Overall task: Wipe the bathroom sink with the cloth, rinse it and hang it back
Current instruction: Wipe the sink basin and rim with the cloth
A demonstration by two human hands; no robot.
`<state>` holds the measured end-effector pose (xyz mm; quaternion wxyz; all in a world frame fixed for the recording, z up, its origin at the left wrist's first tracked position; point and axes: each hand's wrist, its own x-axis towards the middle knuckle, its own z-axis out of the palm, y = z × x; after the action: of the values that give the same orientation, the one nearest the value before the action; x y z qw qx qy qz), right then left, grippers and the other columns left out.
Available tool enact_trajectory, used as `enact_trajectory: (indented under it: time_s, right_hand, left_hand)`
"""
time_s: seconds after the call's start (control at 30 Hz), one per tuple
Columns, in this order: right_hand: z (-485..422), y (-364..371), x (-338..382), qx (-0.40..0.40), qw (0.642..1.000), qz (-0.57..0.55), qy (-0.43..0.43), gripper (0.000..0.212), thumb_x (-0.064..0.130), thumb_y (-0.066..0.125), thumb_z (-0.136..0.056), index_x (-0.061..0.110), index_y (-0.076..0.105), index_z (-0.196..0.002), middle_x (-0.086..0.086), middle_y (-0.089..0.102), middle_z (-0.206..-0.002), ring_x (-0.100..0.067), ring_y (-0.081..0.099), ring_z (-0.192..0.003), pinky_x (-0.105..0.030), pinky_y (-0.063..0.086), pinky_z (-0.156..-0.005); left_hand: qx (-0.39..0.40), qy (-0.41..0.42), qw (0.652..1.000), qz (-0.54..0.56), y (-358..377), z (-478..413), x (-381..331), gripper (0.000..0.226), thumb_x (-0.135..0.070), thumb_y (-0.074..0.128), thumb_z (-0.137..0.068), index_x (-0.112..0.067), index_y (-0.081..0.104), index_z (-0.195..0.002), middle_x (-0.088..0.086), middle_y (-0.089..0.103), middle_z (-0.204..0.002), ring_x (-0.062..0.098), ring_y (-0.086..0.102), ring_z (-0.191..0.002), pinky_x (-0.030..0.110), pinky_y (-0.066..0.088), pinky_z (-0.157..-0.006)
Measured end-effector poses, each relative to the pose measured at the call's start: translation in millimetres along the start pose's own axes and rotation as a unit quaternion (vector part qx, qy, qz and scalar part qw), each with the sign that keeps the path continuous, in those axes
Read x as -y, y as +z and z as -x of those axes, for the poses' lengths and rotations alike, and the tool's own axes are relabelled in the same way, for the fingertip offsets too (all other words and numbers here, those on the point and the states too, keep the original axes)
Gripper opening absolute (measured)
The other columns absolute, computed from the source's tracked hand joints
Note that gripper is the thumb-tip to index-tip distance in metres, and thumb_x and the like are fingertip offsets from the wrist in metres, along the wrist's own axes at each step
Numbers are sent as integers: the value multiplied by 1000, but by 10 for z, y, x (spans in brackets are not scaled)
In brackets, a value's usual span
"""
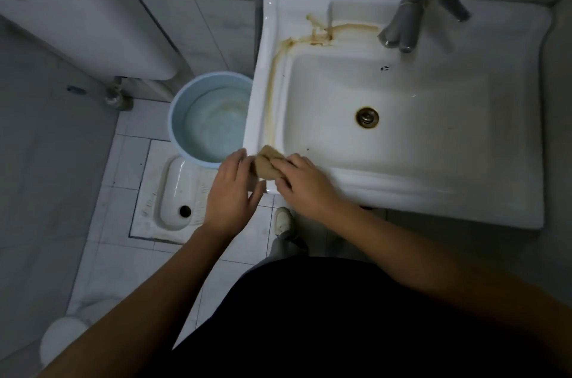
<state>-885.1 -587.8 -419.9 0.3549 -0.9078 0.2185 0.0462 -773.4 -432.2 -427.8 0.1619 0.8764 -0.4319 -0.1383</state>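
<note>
A small tan cloth (pixel 268 164) lies bunched at the front left corner of the white sink (pixel 433 191). My right hand (pixel 306 184) presses on its right side and grips it. My left hand (pixel 230 191) touches its left side, fingers curled around the edge. Brown rust stains (pixel 280 58) run along the sink's left rim and back ledge. The drain (pixel 367 117) sits in the middle of the basin. A grey metal tap (pixel 416 10) stands at the back, with no water running.
A light blue bucket (pixel 185 92) with water stands on the floor left of the sink. A white squat toilet (pixel 173 191) lies below it. A white cistern (pixel 62 6) hangs at the top left. My shoe (pixel 283 219) is under the sink's edge.
</note>
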Motion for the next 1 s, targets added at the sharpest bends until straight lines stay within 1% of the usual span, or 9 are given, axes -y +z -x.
enact_trajectory:
  time_s: [0.13,0.23,0.33,0.47,0.53,0.63,0.73,0.9,1.0]
  right_hand:
    - [-356,147,254,-30,999,-26,-1,57,17,54,-93,31,41,-146,-3,48,-125,-24,52,-113,-38,53,-83]
    - [-433,129,202,-36,999,14,-24,59,16,56,-91,30,41,-146,-3,48,-119,-22,53,-108,-36,53,-76]
    - [-395,124,130,-22,999,20,-27,49,20,56,-92,25,47,-140,0,51,-117,-19,54,-100,-33,53,-75]
    - [-289,92,-85,5,999,35,-34,32,24,54,-93,23,57,-125,1,52,-109,-16,52,-94,-33,52,-72]
    - [-326,79,-138,6,998,47,-41,30,24,54,-93,22,59,-122,2,53,-107,-16,53,-93,-30,51,-70]
    - [-462,92,-138,-26,993,87,-71,30,21,56,-92,22,60,-122,1,55,-109,-18,54,-98,-26,48,-68]
    - [-677,61,-181,-73,988,105,-91,32,18,59,-90,21,62,-121,-2,58,-107,-21,55,-98,-29,50,-65]
    - [-1319,-228,-335,-125,987,92,-47,35,16,55,-89,19,62,-122,-8,57,-109,-28,55,-102,-39,51,-68]
    - [-1847,-548,-494,-142,983,113,-29,34,16,51,-91,15,60,-124,-14,57,-115,-34,53,-109,-45,51,-77]
  left_hand:
    - [-1,6,1000,-5,-80,-65,243,65,-37,62,-97,-1,42,-148,19,47,-150,33,43,-140,42,34,-120]
    - [6,28,1000,-4,-108,-127,324,66,-40,61,-97,-2,42,-147,19,49,-149,32,45,-139,44,38,-118]
    - [18,46,999,5,-109,-159,348,66,-43,59,-97,-4,42,-148,17,48,-150,31,44,-140,46,38,-117]
    - [29,60,998,13,-82,-160,313,66,-44,60,-97,-7,42,-149,14,45,-153,28,41,-142,44,38,-118]
    - [29,70,997,10,-76,-163,284,67,-45,59,-97,-8,42,-149,14,43,-155,29,41,-143,43,37,-118]
    - [30,72,997,5,-58,-158,248,70,-45,59,-97,-6,39,-151,15,42,-156,30,41,-143,44,36,-120]
    - [24,65,998,1,-57,-167,233,73,-45,59,-97,-4,36,-153,15,43,-156,29,42,-143,44,35,-120]
    - [3,57,997,-43,-62,-251,101,65,-45,59,-97,-3,47,-145,20,47,-150,34,46,-138,45,38,-116]
    - [-1,61,994,-86,17,-323,-3,64,-47,59,-98,-1,52,-142,24,45,-152,39,43,-140,49,36,-119]
